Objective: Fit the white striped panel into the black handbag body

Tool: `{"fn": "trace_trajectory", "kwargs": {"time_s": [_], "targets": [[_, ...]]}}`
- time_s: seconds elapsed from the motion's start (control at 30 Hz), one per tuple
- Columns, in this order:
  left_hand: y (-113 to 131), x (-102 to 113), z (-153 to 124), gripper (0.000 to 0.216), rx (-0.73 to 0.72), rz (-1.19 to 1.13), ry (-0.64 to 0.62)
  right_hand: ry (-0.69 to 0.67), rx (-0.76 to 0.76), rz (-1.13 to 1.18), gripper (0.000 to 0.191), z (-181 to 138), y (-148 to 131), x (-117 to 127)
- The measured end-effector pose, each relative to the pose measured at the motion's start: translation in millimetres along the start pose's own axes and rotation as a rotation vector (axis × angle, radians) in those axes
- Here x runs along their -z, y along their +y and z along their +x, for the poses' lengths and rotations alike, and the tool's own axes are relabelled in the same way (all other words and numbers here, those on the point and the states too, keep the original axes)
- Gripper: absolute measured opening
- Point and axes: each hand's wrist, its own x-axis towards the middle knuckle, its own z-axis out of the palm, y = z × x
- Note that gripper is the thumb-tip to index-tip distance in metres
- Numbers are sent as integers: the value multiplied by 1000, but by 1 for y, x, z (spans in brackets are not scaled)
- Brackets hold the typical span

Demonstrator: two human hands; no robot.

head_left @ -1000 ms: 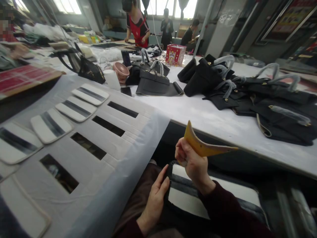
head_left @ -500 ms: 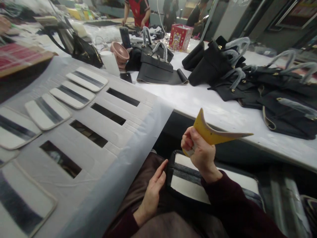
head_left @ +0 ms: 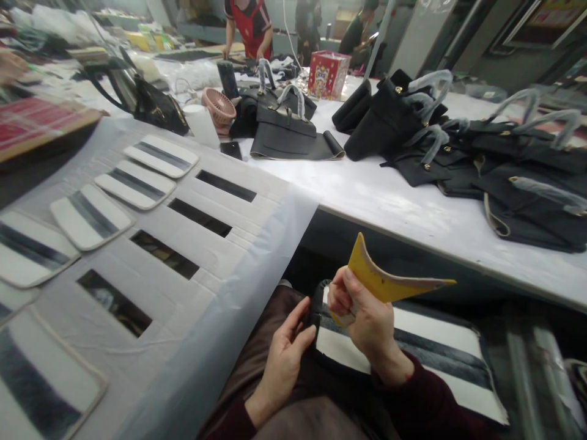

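My right hand [head_left: 367, 311] is closed around a yellow scraper-like piece [head_left: 387, 286] with a curved-in edge and two pointed corners, held up over my lap. Below it lies a black-edged bag piece [head_left: 440, 351] with white panels and a dark lengthwise stripe; my right hand and forearm hide part of it. At this piece's left end is my left hand [head_left: 284, 357], its fingers stretched out and thumb apart, the tips at or touching the black edge.
To the left, white panels with dark stripes [head_left: 92, 217] lie on a covered board [head_left: 220, 250] with rectangular slots. Black handbags [head_left: 527, 165] with wrapped handles are on the white table [head_left: 367, 189], near a pink fan [head_left: 219, 110] and a red box [head_left: 328, 74]. People stand farther back.
My right hand has lowered with the yellow scraper-like piece, moving closer to the bag piece. My left thumb has moved towards the black edge. The view has shifted slightly.
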Motion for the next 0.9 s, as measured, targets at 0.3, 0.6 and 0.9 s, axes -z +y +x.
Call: {"fn": "trace_trajectory", "kwargs": {"time_s": [0.3, 0.6, 0.9], "targets": [[7, -10, 14, 49, -172, 399, 76, 56, -3, 23, 29, -5, -11, 7], [-1, -4, 29, 59, -39, 411, -3, 345, 271, -180, 27, -34, -103, 98], [5, -15, 45, 64, 23, 465, -14, 528, -5, -1074, 63, 23, -156, 258]]}}
